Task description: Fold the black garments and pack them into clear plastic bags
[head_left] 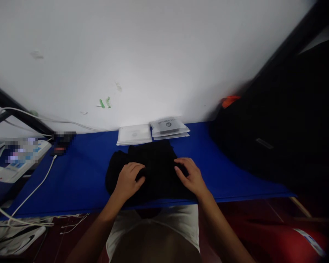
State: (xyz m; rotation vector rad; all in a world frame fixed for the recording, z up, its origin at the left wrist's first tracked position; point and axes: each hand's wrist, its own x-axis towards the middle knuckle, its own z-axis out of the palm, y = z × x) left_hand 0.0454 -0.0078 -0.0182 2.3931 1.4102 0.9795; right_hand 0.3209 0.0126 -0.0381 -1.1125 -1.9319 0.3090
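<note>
Lying along the near edge of the blue table (pixel 224 164), the black cloth (pixel 157 179) is judged soft and light, best gripped by its sides. It is touched by the half-curled left hand (pixel 128 179) and right hand (pixel 191 178); whether either pinches it cannot be determined.

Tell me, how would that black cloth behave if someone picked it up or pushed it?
The black cloth would probably be floppy and sag when lifted: its outline is soft and uneven. Pushed, it would likely bunch up rather than roll or tip, since it lies low and spread on the blue tabletop. It seems unlikely to break, as it looks like fabric.
</note>
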